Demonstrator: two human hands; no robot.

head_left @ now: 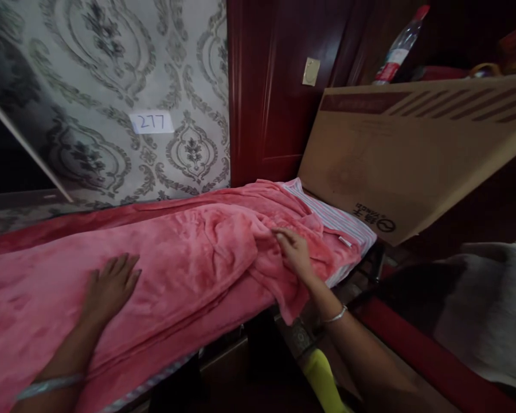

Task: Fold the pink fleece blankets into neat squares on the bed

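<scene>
A pink fleece blanket [189, 252] covers a narrow bed, bunched into folds near its right end. My left hand [112, 284] lies flat on the blanket, fingers spread and open. My right hand [294, 249] rests on the bunched folds at the right, fingers curled lightly against the cloth, and whether it grips the cloth I cannot make out. A striped sheet [339, 221] shows under the blanket at the bed's right end. Both wrists wear bangles.
A large flat cardboard box [413, 149] leans behind the bed's right end against a dark red wooden door [279, 86]. Patterned wallpaper carries a label reading 277 [151, 122]. A plastic bottle [398, 49] stands above the box. Grey cloth [485, 310] lies at the right.
</scene>
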